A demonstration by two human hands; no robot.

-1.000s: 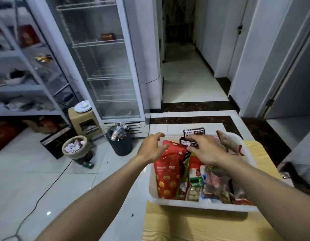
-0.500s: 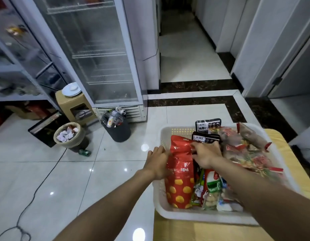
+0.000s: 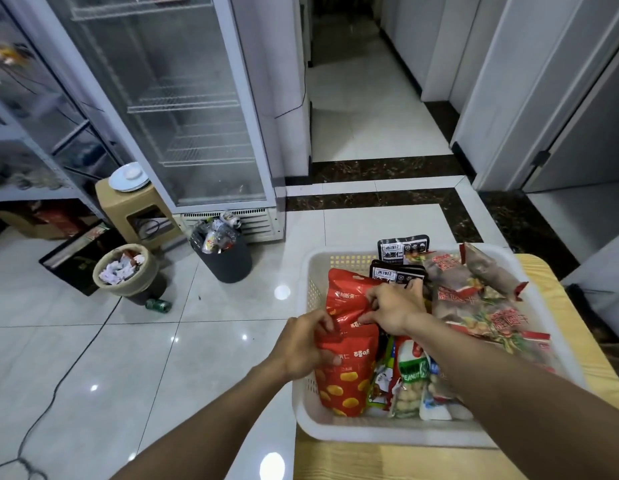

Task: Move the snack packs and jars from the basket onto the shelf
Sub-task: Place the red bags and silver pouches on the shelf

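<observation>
At left end of basket, front red pack and rear red pack stand upright, long axes vertical. My left hand curls round front one; right hand pinches rear one's top. Shelf lies well left; I judge left hand nearer it

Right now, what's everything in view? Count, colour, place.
basket: one, white, on table
table: one, yellow wood, bottom right
near red pack: one, red, basket's left side
far red pack: one, red, behind it
black packs: two, black, basket's far end
peanut pack: one, green-white, basket's near side
brown packs: several, brown, basket's right
cooler: one, white, ahead left
shelf: one, grey, far left
stool: one, beige, beside cooler
plate: one, white, on stool
dark bin: one, black, before cooler
beige bin: one, beige, near stool
can: one, green, by beige bin
left hand: grips near red pack
right hand: fingers pinch far red pack
</observation>
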